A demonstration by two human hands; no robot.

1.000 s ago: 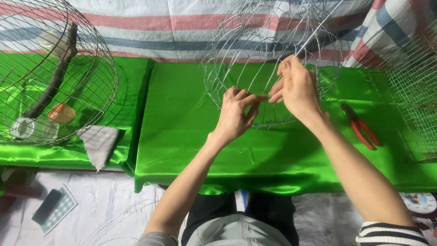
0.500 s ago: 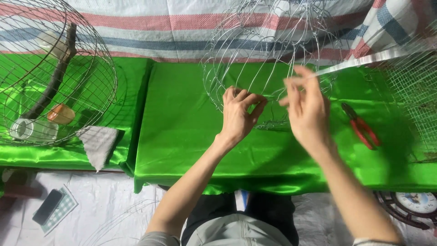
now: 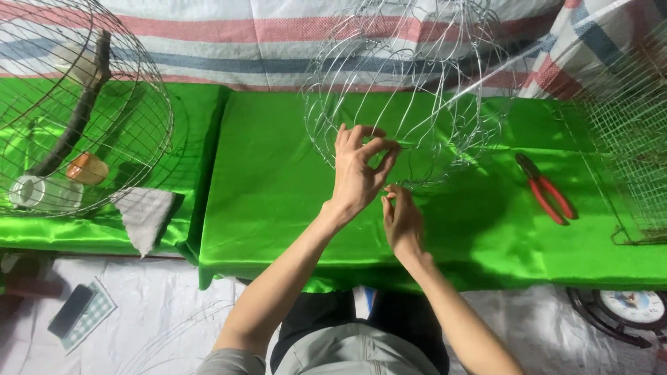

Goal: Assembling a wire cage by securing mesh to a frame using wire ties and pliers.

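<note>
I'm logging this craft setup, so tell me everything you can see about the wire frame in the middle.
The wire frame is a rounded, open cage of thin silvery wires, bare and see-through. It sits on the green cloth, toward its far edge. The left hand pinches its lower rim with its fingers; the right hand is just below it.

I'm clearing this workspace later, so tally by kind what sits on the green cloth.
Round wire cages: 2, the unfinished wire frame at the left hand and right hand, and the finished cage
Square mesh panel: 1
Red-handled pliers: 1
White cloth: 1
Total: 5
</note>
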